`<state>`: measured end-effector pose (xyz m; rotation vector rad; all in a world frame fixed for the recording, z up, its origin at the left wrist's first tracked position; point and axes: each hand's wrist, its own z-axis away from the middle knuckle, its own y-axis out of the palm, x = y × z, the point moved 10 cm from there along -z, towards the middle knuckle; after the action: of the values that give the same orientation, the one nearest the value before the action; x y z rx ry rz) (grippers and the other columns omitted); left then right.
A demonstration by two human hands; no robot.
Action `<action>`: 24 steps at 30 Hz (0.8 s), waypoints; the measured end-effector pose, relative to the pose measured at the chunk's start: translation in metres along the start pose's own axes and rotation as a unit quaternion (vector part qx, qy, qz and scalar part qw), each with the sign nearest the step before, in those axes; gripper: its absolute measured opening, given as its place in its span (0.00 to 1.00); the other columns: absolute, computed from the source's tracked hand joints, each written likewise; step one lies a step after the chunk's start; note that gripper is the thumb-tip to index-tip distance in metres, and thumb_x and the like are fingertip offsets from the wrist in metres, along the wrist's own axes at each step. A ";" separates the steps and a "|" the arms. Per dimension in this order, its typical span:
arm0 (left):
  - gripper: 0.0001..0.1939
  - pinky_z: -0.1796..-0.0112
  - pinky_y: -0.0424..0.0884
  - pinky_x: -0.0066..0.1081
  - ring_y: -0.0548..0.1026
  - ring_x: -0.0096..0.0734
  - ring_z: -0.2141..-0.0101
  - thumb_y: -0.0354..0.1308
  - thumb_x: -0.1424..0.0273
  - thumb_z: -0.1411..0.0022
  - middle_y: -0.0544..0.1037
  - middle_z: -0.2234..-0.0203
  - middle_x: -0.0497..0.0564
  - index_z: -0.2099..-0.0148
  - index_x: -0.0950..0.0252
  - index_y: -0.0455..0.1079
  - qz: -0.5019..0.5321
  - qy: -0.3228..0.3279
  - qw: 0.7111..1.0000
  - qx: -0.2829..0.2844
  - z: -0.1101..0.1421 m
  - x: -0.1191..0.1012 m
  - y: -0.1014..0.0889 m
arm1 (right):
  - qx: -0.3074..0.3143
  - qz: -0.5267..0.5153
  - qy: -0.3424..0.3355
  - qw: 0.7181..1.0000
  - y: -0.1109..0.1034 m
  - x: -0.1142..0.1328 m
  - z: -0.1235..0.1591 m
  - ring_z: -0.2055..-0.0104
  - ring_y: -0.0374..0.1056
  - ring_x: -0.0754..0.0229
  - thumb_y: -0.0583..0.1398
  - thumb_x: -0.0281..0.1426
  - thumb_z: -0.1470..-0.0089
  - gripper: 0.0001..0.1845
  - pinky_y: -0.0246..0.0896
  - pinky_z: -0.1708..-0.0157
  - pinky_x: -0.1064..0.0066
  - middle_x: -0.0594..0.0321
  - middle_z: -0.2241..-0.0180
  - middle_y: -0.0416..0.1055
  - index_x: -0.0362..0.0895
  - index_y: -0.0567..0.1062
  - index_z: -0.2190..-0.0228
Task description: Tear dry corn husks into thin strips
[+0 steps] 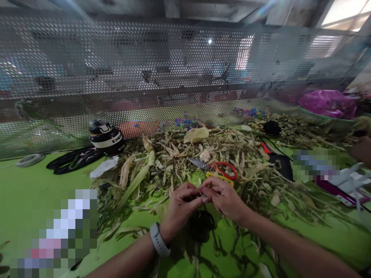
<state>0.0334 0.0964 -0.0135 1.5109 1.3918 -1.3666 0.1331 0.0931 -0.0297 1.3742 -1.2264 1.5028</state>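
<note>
both my left hand (182, 202) and right hand (224, 197) pinch a barely visible piece (202, 194), scissors (206, 166) just beyond; close fingerwork likely needs steadiness next.

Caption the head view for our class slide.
Left hand and right hand meet near red-and-yellow scissors amid dried plant scraps.

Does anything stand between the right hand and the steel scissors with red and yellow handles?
Nothing visible does: the scissors lie just beyond the bare right hand, on dry, pale plant scraps; whether hand and scissors touch is unclear.
</note>
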 end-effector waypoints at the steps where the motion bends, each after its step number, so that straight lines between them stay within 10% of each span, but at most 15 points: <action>1: 0.07 0.74 0.62 0.25 0.65 0.25 0.75 0.64 0.66 0.53 0.68 0.79 0.47 0.73 0.65 0.76 0.003 0.000 1.000 -0.002 0.000 0.000 0.000 | -0.001 0.000 -0.001 1.000 0.000 0.000 0.000 0.92 0.51 0.74 0.55 0.41 0.47 0.12 0.43 0.94 0.83 0.75 0.86 0.59 0.44 0.65 0.70; 24: 0.09 0.71 0.62 0.26 0.66 0.26 0.73 0.58 0.66 0.47 0.70 0.77 0.48 0.67 0.64 0.76 0.032 -0.030 0.998 -0.035 -0.002 0.013 -0.009 | 0.010 -0.075 -0.010 0.997 0.003 0.000 0.000 0.88 0.55 0.71 0.49 0.37 0.43 0.08 0.55 0.89 0.82 0.75 0.84 0.61 0.45 0.59 0.65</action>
<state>0.0236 0.1041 -0.0235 1.4451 1.3305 -1.2996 0.1306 0.0927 -0.0304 1.4636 -1.0963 1.4038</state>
